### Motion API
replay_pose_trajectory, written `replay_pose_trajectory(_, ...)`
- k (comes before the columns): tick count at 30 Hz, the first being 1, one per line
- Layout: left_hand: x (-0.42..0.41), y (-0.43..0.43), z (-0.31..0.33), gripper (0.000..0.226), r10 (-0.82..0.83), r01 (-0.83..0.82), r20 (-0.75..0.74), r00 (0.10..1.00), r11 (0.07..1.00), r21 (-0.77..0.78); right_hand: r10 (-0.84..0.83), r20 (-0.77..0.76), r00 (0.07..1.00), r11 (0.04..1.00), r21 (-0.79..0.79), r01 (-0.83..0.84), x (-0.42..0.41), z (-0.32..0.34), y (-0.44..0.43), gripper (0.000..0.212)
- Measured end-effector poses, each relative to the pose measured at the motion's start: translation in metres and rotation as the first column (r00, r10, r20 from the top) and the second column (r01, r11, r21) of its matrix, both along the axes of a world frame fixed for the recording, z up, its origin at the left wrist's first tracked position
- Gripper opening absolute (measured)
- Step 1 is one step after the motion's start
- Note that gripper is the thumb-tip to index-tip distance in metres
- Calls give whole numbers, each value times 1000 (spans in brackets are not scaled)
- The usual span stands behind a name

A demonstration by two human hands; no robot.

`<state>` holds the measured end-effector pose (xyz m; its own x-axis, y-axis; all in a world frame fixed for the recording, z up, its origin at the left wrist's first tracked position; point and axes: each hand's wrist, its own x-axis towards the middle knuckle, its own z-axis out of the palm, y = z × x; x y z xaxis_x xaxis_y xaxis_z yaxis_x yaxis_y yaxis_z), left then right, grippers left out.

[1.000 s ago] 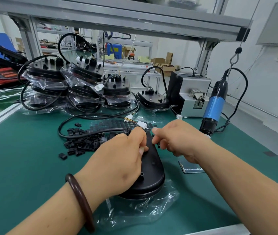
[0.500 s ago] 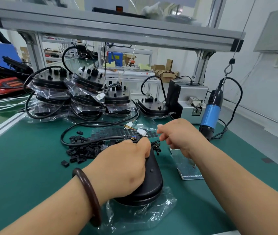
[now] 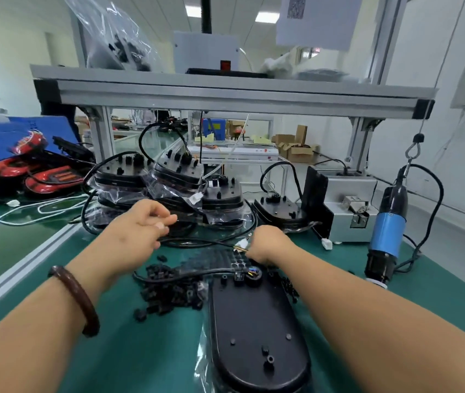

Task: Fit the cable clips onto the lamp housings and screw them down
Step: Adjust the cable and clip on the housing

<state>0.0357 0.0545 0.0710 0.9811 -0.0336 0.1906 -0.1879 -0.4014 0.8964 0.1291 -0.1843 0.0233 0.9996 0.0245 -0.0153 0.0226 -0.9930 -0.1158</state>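
Observation:
A black oval lamp housing [image 3: 254,330] lies back-up on a clear plastic bag at the near middle of the green mat, and nothing is holding it. Its black cable [image 3: 197,242] loops away toward a white connector [image 3: 242,244]. A loose pile of small black cable clips [image 3: 169,290] sits just left of the housing's far end. My left hand [image 3: 137,231] hovers above the cable loop with loosely curled fingers and nothing visible in them. My right hand [image 3: 268,245] reaches down beside the connector onto a black grid sheet [image 3: 217,258]; its fingertips are hidden.
Bagged housings [image 3: 174,177] are stacked at the back, with one more [image 3: 279,208] beside a grey screw feeder box [image 3: 347,205]. A blue electric screwdriver [image 3: 387,231] hangs at the right. Red lamps [image 3: 52,177] lie far left. An aluminium shelf [image 3: 225,95] spans overhead.
Both hands have let go of the housing's far end and moved away from me. The left hand rose up and to the left; the right went to the connector. My view tilted upward.

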Motion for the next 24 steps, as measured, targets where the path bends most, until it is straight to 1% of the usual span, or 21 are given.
replay_pose_trajectory(2, 12, 7, 1, 23, 24, -25, -35, 999, 999, -23, 21, 5, 1000, 1000, -2, -21, 0, 4, 1, 27)
replay_pose_trajectory(4, 22, 12, 2, 23, 45, -45, -41, 998, 999, -2, 41, 64, 997, 997, 63, -45, -5, 14, 2, 15)
replay_pose_trajectory(5, 27, 13, 4, 21, 49, -48, -32, 998, 998, 26, 52, 113, 992, 991, 116, -65, -9, 22, 1, 15)
replay_pose_trajectory(7, 34, 12, 11, 22, 46, -46, 4, 999, 994, 97, 68, 232, 970, 941, 309, -140, -24, 39, -3, 20)
replay_pose_trajectory(8, 35, 10, 17, 33, 38, -43, 31, 999, 987, 154, 79, 281, 956, 881, 430, -199, -33, 47, -7, 22)
replay_pose_trajectory(10, 36, 1, 33, 67, -12, -22, 99, 995, 941, 337, 124, 355, 927, 702, 629, -334, -54, 65, -16, 19)
replay_pose_trajectory(11, 35, -5, 42, 83, -55, 0, 116, 992, 903, 429, 165, 385, 908, 604, 689, -401, -63, 72, -22, 16)
replay_pose_trajectory(12, 34, -10, 51, 92, -105, 35, 114, 988, 865, 501, 204, 418, 885, 500, 733, -462, -71, 79, -29, 14)
replay_pose_trajectory(13, 32, -15, 60, 95, -154, 77, 97, 983, 834, 546, 227, 450, 863, 392, 769, -504, -77, 82, -36, 12)
replay_pose_trajectory(14, 29, -18, 70, 90, -197, 128, 66, 978, 820, 559, 227, 470, 853, 292, 803, -520, -80, 84, -44, 9)
replay_pose_trajectory(15, 27, -20, 80, 77, -236, 179, 34, 971, 814, 552, 212, 480, 852, 203, 831, -518, -81, 84, -50, 8)
replay_pose_trajectory(16, 24, -23, 88, 59, -260, 209, 14, 966, 807, 553, 174, 472, 864, 148, 855, -497, -82, 82, -54, 10)
replay_pose_trajectory(17, 20, -26, 96, 46, -259, 199, 27, 965, 800, 566, 115, 448, 887, 136, 877, -461, -82, 79, -57, 9)
replay_pose_trajectory(18, 17, -31, 104, 40, -247, 178, 49, 968, 808, 562, 26, 411, 911, 165, 898, -409, -81, 75, -58, 7)
replay_pose_trajectory(19, 16, -37, 112, 35, -232, 171, 57, 971, 843, 509, -94, 365, 926, 224, 914, -338, -79, 72, -56, 12)
replay_pose_trajectory(20, 14, -45, 120, 30, -216, 175, 53, 975, 895, 411, -236, 338, 911, 317, 913, -256, -80, 70, -54, 24)
replay_pose_trajectory(21, 13, -54, 127, 23, -189, 168, 45, 981, 943, 288, -355, 374, 857, 424, 881, -209, -85, 71, -48, 38)
replay_pose_trajectory(22, 10, -63, 133, 17, -151, 145, 22, 988, 976, 164, -415, 461, 785, 506, 834, -222, -94, 75, -41, 44)
replay_pose_trajectory(23, 7, -72, 139, 13, -122, 123, -25, 992, 991, 47, -407, 535, 740, 537, 796, -280, -106, 80, -31, 39)
replay_pose_trajectory(24, 4, -80, 145, 12, -131, 126, -85, 988, 990, -66, -339, 566, 751, 508, 782, -361, -120, 86, -20, 31)
